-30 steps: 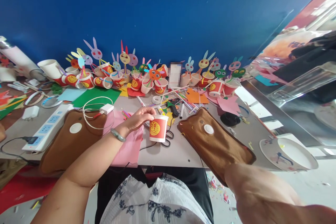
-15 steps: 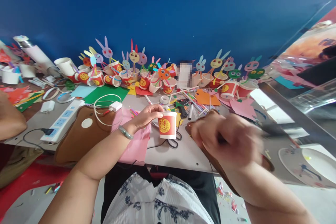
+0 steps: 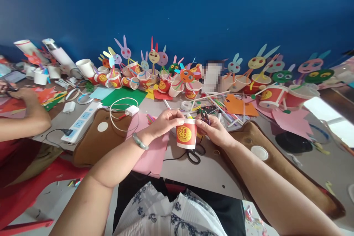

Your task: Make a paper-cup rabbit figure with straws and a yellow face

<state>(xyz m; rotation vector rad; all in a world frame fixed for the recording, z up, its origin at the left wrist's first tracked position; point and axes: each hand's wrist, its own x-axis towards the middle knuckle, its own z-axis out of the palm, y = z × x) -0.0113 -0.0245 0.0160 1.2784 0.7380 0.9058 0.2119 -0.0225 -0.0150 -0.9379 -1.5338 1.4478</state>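
A red-and-white paper cup (image 3: pixel 186 136) with a round yellow print is upright between my two hands, above the table edge. My left hand (image 3: pixel 167 121) pinches its rim on the left, thumb in front and fingers behind. On the right side of the rim, my right hand (image 3: pixel 215 129) is closed with its thumb against the cup. A small dark object (image 3: pixel 205 116) shows at my right fingertips; whether it is held or lies behind them is unclear. Below the cup lie black-handled scissors (image 3: pixel 194 157), partly covered by it.
Paper-cup rabbits (image 3: pixel 184 77) line the blue wall. A brown cushioned pad (image 3: pixel 276 162) lies right, another (image 3: pixel 95 143) left, beside a power strip (image 3: pixel 82 122). Pink paper (image 3: pixel 151 153), a white charger (image 3: pixel 131 110) and loose sticks are around. Another person's arm (image 3: pixel 30 112) is at left.
My right hand, blurred and apart from the cup before, has come left to the cup's rim. My left hand still holds the cup. The view has turned somewhat.
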